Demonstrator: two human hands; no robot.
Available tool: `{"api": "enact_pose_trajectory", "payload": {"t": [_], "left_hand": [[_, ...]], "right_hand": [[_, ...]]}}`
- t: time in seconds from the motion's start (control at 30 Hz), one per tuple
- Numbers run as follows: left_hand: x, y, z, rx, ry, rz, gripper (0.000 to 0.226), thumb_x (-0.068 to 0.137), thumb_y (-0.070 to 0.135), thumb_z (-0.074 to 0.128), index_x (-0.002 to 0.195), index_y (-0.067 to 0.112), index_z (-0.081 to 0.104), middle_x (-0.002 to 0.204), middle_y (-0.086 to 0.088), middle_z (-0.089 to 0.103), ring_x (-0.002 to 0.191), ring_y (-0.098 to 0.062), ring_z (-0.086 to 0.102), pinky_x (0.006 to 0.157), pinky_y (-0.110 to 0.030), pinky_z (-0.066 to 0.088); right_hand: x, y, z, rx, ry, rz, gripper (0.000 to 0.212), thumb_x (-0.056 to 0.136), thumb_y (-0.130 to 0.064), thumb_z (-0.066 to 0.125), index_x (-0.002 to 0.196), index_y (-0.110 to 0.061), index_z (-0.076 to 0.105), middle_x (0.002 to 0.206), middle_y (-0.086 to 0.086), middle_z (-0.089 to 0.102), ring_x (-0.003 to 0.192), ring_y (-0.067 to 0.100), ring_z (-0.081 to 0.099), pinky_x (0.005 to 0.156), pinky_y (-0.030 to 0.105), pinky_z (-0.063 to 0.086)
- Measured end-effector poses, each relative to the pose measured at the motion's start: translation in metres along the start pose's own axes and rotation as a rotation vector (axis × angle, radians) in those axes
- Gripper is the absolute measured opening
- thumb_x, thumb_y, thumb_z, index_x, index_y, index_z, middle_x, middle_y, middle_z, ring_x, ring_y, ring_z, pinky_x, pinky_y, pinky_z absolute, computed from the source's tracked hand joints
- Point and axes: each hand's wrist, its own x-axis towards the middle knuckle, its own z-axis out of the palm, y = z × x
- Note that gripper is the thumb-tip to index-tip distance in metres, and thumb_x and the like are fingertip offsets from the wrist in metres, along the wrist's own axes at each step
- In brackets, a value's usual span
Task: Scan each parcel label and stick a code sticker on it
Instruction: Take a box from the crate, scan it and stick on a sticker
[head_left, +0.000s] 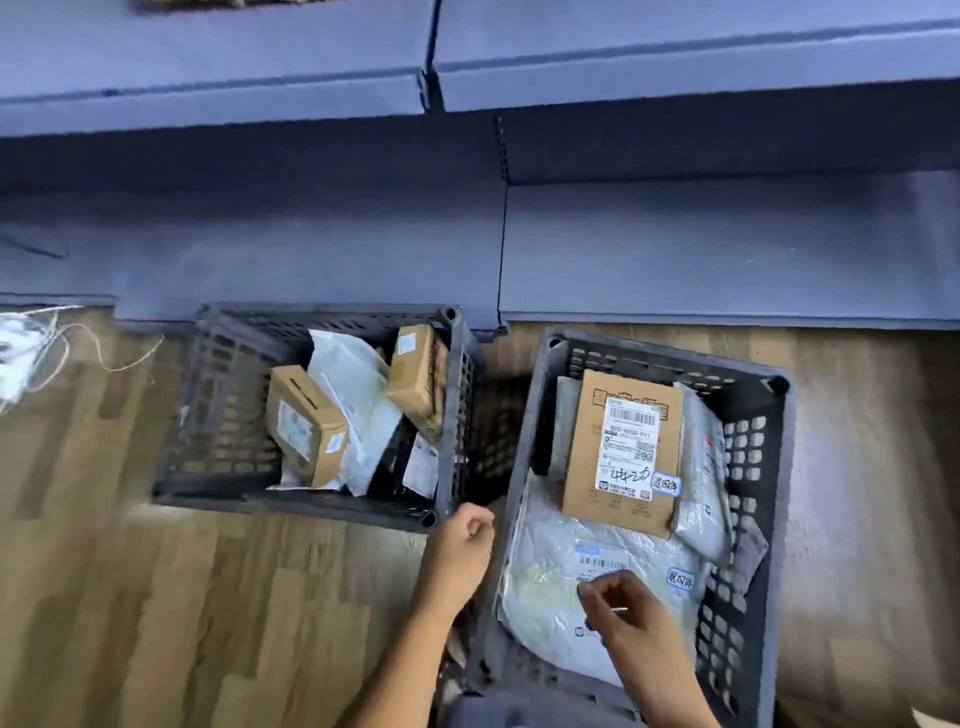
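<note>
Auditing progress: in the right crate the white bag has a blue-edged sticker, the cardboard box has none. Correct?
Not quite. The head view shows the cardboard box in the right crate also carries a blue-edged sticker, by its label's lower right corner. The white bag does have one.

**Shelving over plank floor**

You face blue-grey shelving (311, 218), two bays split by a slotted upright (502, 208), lower boards in shade. Wood-look plank floor (156, 597) runs below you. White cords (31, 348) lie loose on it, far left.
</note>
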Motion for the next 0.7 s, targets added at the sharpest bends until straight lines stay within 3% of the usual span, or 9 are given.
{"api": "enact_pose_trajectory", "payload": {"t": [0.17, 0.37, 0.47, 0.57, 0.7], "left_hand": [[0.016, -0.028, -0.06, 0.265, 0.108, -0.007, 0.012, 0.093, 0.018, 0.047, 0.097, 0.023, 0.057, 0.102, -0.002, 0.068, 0.096, -0.023, 0.062, 0.081, -0.035, 0.051], [0.05, -0.04, -0.13, 0.593, 0.158, 0.087, 0.017, 0.094, 0.025, 0.042, 0.105, 0.021, 0.055, 0.106, 0.0, 0.064, 0.094, -0.023, 0.062, 0.066, -0.029, 0.042], [0.07, -0.053, -0.165, 0.741, 0.124, 0.149, 0.02, 0.094, 0.025, 0.041, 0.107, 0.019, 0.055, 0.11, -0.003, 0.062, 0.098, -0.025, 0.061, 0.075, -0.033, 0.048], [0.09, -0.065, -0.19, 0.779, 0.066, 0.137, 0.021, 0.094, 0.025, 0.044, 0.111, 0.018, 0.055, 0.114, -0.004, 0.061, 0.103, -0.025, 0.06, 0.081, -0.033, 0.047], [0.11, -0.077, -0.204, 0.776, 0.006, 0.175, 0.025, 0.095, 0.024, 0.042, 0.116, 0.015, 0.053, 0.115, -0.007, 0.06, 0.105, -0.025, 0.058, 0.082, -0.034, 0.048]], "right_hand": [[0.001, -0.039, 0.046, -0.141, -0.035, -0.062, 0.015, 0.087, -0.021, 0.065, 0.077, -0.011, 0.06, 0.071, -0.003, 0.065, 0.076, 0.02, 0.063, 0.059, 0.024, 0.04], [0.018, -0.063, 0.134, -0.249, -0.004, -0.055, 0.026, 0.082, -0.036, 0.07, 0.084, -0.012, 0.058, 0.079, 0.002, 0.065, 0.072, 0.018, 0.06, 0.06, 0.02, 0.041], [0.03, -0.074, 0.185, -0.342, -0.002, -0.049, 0.025, 0.081, -0.036, 0.071, 0.087, -0.016, 0.057, 0.08, 0.0, 0.064, 0.072, 0.012, 0.06, 0.061, 0.021, 0.044], [0.058, -0.083, 0.227, -0.433, 0.009, -0.103, 0.032, 0.081, -0.036, 0.071, 0.101, -0.017, 0.055, 0.099, 0.0, 0.06, 0.087, 0.014, 0.06, 0.077, 0.029, 0.05], [0.111, -0.113, 0.267, -0.566, 0.119, -0.238, 0.052, 0.082, -0.029, 0.07, 0.126, -0.012, 0.048, 0.12, 0.01, 0.047, 0.1, 0.02, 0.047, 0.084, 0.023, 0.038]]}}
